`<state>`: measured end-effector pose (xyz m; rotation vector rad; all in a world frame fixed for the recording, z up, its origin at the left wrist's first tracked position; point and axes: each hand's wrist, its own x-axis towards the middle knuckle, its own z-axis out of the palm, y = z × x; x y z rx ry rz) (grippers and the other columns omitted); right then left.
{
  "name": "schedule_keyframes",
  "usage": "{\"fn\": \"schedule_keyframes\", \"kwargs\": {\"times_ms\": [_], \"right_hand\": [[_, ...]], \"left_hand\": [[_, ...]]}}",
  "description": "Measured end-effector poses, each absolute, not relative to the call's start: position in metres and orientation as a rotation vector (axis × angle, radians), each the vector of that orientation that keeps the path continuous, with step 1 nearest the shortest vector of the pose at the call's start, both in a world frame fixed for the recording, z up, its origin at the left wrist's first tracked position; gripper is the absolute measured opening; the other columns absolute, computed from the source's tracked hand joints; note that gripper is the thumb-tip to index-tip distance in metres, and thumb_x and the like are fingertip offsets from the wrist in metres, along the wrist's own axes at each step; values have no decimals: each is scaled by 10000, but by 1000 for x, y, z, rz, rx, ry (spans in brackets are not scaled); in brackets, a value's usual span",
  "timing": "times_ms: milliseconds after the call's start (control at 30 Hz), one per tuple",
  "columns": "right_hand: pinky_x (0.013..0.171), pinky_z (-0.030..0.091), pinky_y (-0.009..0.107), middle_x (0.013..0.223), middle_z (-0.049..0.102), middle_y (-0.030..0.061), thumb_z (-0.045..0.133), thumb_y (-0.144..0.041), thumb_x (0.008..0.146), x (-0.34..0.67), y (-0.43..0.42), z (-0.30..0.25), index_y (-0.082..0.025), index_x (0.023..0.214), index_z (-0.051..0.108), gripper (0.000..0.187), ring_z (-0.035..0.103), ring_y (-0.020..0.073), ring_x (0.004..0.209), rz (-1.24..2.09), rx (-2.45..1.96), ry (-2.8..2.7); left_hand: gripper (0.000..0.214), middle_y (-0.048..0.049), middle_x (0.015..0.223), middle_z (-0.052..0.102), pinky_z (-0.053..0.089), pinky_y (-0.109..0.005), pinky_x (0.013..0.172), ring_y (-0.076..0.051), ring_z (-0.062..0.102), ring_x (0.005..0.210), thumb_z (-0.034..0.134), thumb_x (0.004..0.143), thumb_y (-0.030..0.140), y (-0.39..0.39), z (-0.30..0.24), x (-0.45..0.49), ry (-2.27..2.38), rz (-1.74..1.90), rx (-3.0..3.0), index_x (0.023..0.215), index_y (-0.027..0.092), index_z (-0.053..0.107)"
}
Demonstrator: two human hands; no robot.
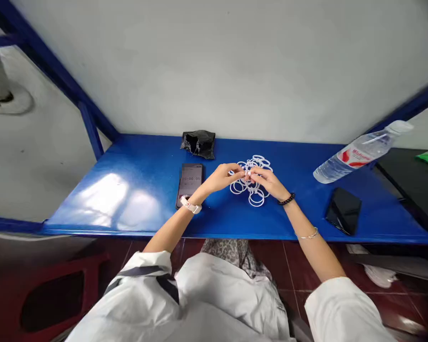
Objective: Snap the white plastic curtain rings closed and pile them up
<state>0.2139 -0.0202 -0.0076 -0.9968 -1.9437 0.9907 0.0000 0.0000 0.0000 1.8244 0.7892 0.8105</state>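
Observation:
A heap of white plastic rings [254, 183] lies on the blue table [135, 190], near its middle. My left hand [224, 176] and my right hand [269, 182] meet over the heap, fingertips pinched together on a small white ring between them. A white watch sits on my left wrist; a black bead bracelet and a thin bangle are on my right arm.
A phone showing a timer [189, 184] lies left of my left hand. A crumpled black bag [199, 143] sits at the back by the wall. A water bottle [360, 153] lies at the right, a black pouch [343, 209] nearer me. A red stool [50, 294] stands below left.

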Motion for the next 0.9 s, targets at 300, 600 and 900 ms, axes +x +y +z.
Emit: {"fn": "schedule_keyframes", "kwargs": {"times_ms": [300, 600, 900], "right_hand": [[816, 555, 355, 913, 680, 42, 655, -536, 903, 202, -37, -26, -230, 934, 616, 310, 663, 206, 860, 804, -1069, -1761], [831, 607, 359, 956, 760, 51, 728, -485, 878, 197, -48, -29, -233, 903, 723, 253, 721, 215, 908, 752, -1070, -1560], [798, 624, 369, 966, 768, 65, 727, -499, 890, 194, -50, -28, -250, 844, 749, 254, 725, 233, 978, 755, -972, -1478]], "left_hand": [[548, -25, 729, 642, 403, -226, 561, -117, 549, 650, 647, 817, 703, -20, -22, 13, 768, 898, 1511, 768, 158, 613], [435, -24, 770, 623, 409, -245, 603, -130, 547, 700, 592, 933, 568, -37, -27, 31, 922, 1152, 1659, 779, 163, 634], [269, -121, 1236, 583, 566, -323, 874, -235, 596, 1180, 698, 893, 441, -35, -32, 30, 785, 1164, 1650, 853, 175, 688]]}}
